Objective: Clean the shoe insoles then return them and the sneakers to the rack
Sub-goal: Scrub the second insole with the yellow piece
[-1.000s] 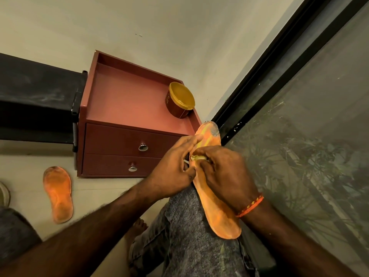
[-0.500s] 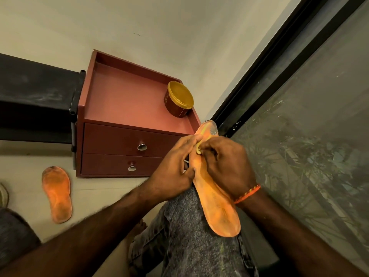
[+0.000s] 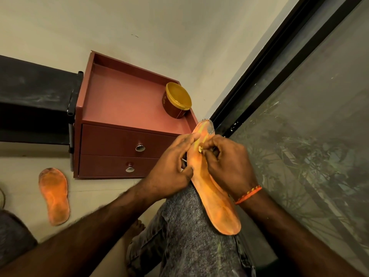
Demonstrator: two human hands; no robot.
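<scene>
While hands hold insole (image 3: 214, 196), cabinet (image 3: 123, 124) beyond, tub (image 3: 176, 99) atop

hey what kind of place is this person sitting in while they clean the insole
Probably a home, on the floor in a corner by a window or glass door. A small red drawer unit stands against the wall, a dark-framed glass pane runs alongside, and the second insole lies on the tiled floor.

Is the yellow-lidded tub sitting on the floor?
No, the yellow-lidded tub stands on top of the red drawer unit, while only the other insole lies on the floor.
</scene>
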